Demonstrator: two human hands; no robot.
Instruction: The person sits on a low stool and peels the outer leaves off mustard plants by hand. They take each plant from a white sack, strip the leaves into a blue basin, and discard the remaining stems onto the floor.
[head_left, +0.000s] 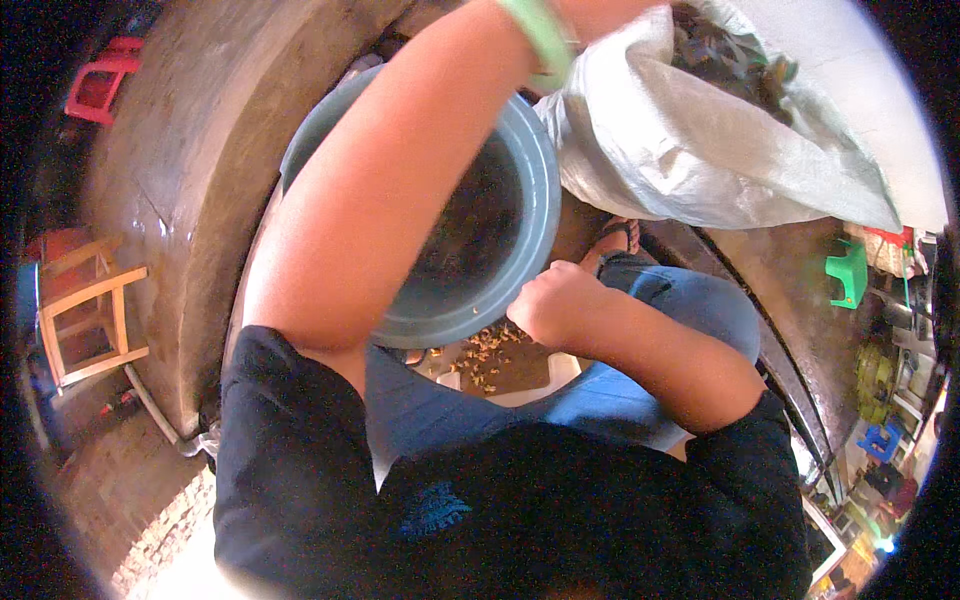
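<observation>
A round blue-grey plastic tub (541, 187) stands before me, its inside dark; what it holds cannot be made out. My left arm reaches across it towards the top edge, with a pale green band on the wrist. Only the start of my left hand (611, 16) shows, beside a white woven sack (675, 150); its fingers are out of view. Dark, feather-like or leafy material (739, 64) fills the sack's mouth. My right hand (551, 304) is curled into a fist close to the tub's near rim, with nothing visible in it.
Small yellowish bits (487, 356) lie on the ground between my knees, near a pale edge (562, 371). A wooden stool frame (112, 322) and a red plastic stool (97, 90) are at the left. Green (847, 274) and blue (879, 442) stools stand at the right.
</observation>
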